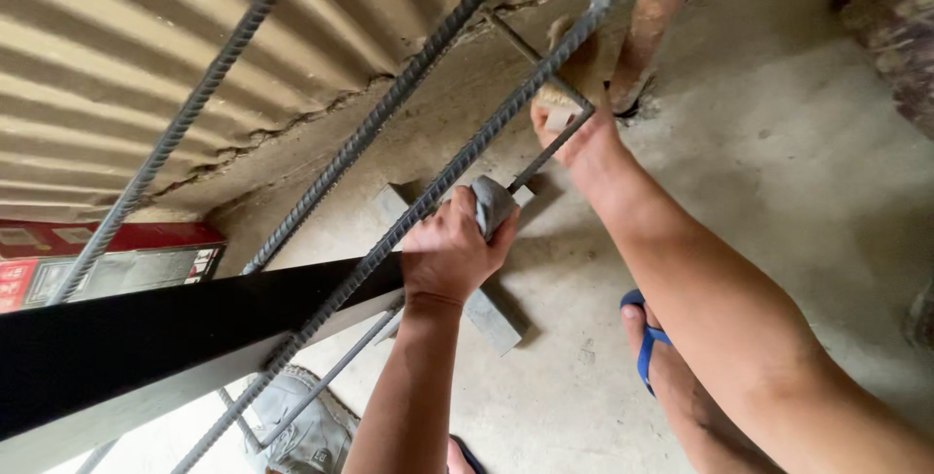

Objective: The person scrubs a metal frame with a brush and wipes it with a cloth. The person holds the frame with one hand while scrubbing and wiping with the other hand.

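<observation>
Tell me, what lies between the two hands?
In the head view, a ribbed steel bar and a thin rod span from left hand to right hand.

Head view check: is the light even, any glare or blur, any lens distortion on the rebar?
Head view: soft daylight, no glare; faint shadow under the concrete block. Left hand and right hand sharp. Wide-angle lens splays the rebar and stretches the right forearm; the black plank is slightly soft.
</observation>
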